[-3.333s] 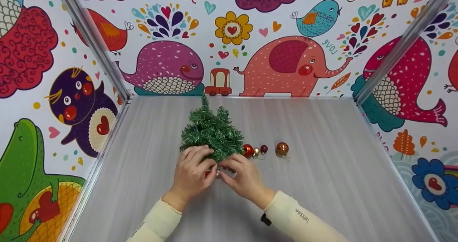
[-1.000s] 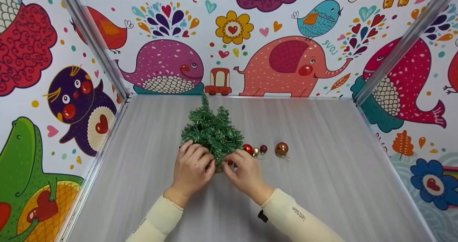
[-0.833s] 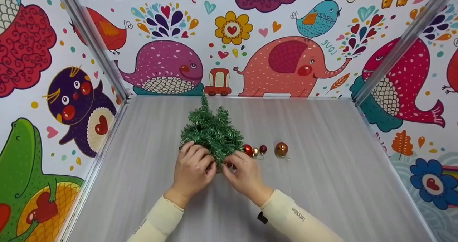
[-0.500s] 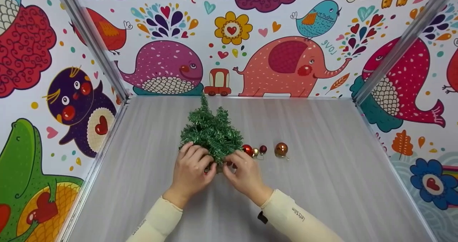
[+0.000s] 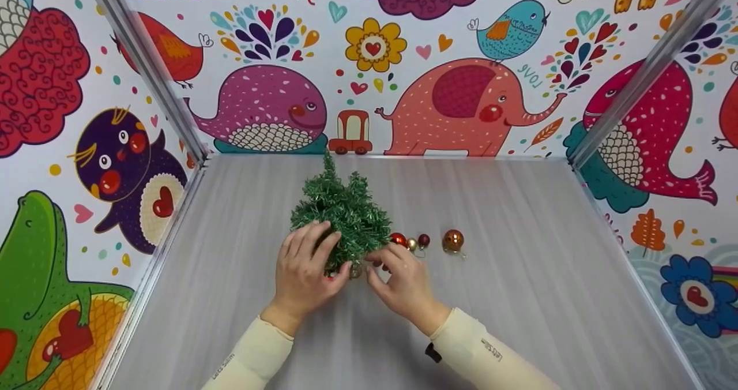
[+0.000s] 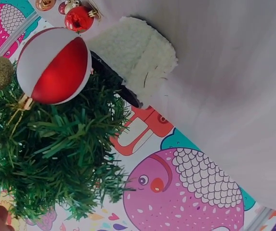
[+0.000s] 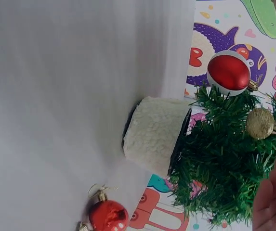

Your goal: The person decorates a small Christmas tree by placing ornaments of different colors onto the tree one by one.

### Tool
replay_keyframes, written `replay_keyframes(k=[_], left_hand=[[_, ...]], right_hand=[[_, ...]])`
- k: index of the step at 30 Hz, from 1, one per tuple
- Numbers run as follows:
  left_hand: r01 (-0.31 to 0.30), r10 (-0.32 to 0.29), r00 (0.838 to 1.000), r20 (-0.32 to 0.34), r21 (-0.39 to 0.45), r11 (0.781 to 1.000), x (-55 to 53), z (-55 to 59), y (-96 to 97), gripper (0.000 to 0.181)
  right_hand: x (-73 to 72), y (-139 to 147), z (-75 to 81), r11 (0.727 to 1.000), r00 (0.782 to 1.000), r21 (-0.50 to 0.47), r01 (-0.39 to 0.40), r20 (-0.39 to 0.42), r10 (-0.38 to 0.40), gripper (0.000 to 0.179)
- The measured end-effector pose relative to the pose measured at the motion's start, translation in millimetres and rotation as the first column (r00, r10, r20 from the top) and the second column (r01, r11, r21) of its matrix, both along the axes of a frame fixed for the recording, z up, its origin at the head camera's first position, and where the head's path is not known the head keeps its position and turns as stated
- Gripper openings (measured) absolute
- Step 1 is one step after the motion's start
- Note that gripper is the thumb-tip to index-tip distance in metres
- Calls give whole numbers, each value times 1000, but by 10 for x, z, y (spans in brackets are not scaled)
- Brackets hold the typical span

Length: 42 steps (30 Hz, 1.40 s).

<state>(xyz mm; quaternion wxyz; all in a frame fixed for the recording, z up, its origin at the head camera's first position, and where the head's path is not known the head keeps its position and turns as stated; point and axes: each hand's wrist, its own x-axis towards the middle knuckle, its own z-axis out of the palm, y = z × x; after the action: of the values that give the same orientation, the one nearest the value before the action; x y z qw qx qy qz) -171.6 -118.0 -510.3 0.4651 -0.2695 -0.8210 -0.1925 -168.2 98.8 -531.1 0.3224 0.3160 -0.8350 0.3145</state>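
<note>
A small green Christmas tree (image 5: pixel 346 211) stands on a white fuzzy base (image 7: pixel 154 132). On its front branches hang a gold glitter bauble (image 7: pixel 260 123) and a red-and-white bauble (image 6: pixel 56 65). In the head view the gold bauble (image 5: pixel 356 271) shows between the hands; most of the red-and-white one is hidden behind the left hand. My left hand (image 5: pixel 305 269) has its fingers spread over the left front branches. My right hand (image 5: pixel 400 277) is just right of the gold bauble, fingers bent, a gap between thumb and forefinger.
Right of the tree on the grey table (image 5: pixel 519 297) lie a red bauble (image 5: pixel 398 240), a small gold bauble (image 5: pixel 411 244), a small dark red bauble (image 5: pixel 424 240) and an orange-brown bauble (image 5: pixel 453 240). Printed panels (image 5: pixel 357 49) wall the back and sides.
Both hands were pinching close together at the lower front branches. Now the left fingers have spread, and the right hand has drawn back to the right, leaving the gold bauble in sight.
</note>
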Motion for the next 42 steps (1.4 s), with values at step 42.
replay_keyframes(k=[42], left_hand=[[-12, 16, 995, 103, -33, 999, 4, 19, -44, 53]], right_hand=[[-596, 1653, -587, 883, 824, 296, 364, 339, -453, 38]])
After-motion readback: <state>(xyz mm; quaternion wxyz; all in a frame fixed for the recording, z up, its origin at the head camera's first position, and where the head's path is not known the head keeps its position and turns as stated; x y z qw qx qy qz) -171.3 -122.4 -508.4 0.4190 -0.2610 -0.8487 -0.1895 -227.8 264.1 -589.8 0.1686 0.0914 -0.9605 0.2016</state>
